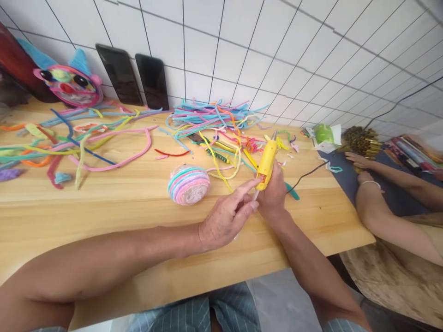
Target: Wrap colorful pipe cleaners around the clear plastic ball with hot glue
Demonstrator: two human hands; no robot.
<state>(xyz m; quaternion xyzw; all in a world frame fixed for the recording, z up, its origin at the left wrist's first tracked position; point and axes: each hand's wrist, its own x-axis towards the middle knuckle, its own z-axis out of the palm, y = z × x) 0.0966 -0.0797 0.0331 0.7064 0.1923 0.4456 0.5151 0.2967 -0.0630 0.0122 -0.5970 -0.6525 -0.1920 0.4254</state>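
My right hand (274, 196) is wrapped round the grip of a yellow hot glue gun (267, 162), whose nozzle points away toward the wall. My left hand (226, 216) pinches the back end of the gun, where a pale glue stick (255, 194) shows between the fingers. A ball wound from pastel pipe cleaners (188, 184) lies on the wooden table (104, 203) just left of my left hand. The gun's black cord (306, 175) trails off to the right.
Loose coloured pipe cleaners (211, 117) are heaped at the back and spread across the left. A pipe-cleaner cat face (69, 83) and two dark phones (136, 78) lean on the tiled wall. Another person's arms (380, 193) rest at the right table end.
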